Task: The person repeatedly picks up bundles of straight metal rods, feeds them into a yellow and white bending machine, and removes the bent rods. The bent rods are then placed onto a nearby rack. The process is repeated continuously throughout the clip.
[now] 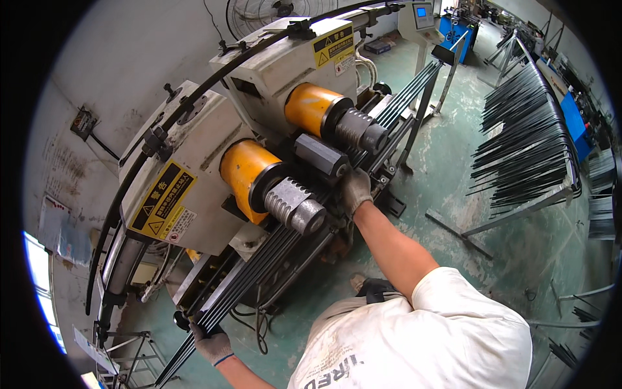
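Note:
My left hand [212,347], in a grey work glove, is closed at the near left end of several long, thin dark metal bars [249,275]. The bars lie side by side along the front of a machine [188,214]. Farther right, my right hand [356,191], also gloved, reaches in beside a dark hexagonal block [321,155]; its fingertips are hidden against the machine. Two orange cylinders [249,172] with threaded grey metal ends [295,206] stick out above the bars, on either side of that block.
A rack [518,207] hung with many thin black rods [518,142] stands at the right. A control box [421,16] with a lit screen is at the back, and a large fan [272,10] stands behind the machine. A cable [261,330] hangs below the bars.

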Motion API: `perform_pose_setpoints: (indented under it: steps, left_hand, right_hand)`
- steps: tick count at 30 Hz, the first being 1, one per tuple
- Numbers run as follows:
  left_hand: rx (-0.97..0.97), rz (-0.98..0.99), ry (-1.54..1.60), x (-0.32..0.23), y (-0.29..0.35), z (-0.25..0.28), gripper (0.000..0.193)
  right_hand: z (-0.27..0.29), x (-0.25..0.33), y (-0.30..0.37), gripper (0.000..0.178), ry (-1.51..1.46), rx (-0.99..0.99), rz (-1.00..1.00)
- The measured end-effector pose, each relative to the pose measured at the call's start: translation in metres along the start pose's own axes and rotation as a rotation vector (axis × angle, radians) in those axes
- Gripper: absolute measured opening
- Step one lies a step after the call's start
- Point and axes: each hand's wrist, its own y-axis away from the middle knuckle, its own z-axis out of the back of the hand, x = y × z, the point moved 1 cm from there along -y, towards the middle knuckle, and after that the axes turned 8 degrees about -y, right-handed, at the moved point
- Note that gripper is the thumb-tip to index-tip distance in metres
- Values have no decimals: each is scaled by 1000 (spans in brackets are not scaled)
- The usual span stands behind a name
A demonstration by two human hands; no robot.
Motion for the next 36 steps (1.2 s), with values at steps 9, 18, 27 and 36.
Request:
perform_pose_setpoints:
  steps: [9,18,27,36]
  left_hand:
    - [78,218,65,85,51,-106,36]
    - [-211,-2,94,38,22,-28,29]
    - [-80,77,-1,72,59,-101,33]
    - [-64,81,205,19,61,-47,36]
  right_hand:
    - [14,21,41,44,-333,-53,-24]
    - [125,-55,70,51,-267,63,-264]
    - [148,-127,102,43,60,299,-342]
    - [132,-121,150,30,156,336,-420]
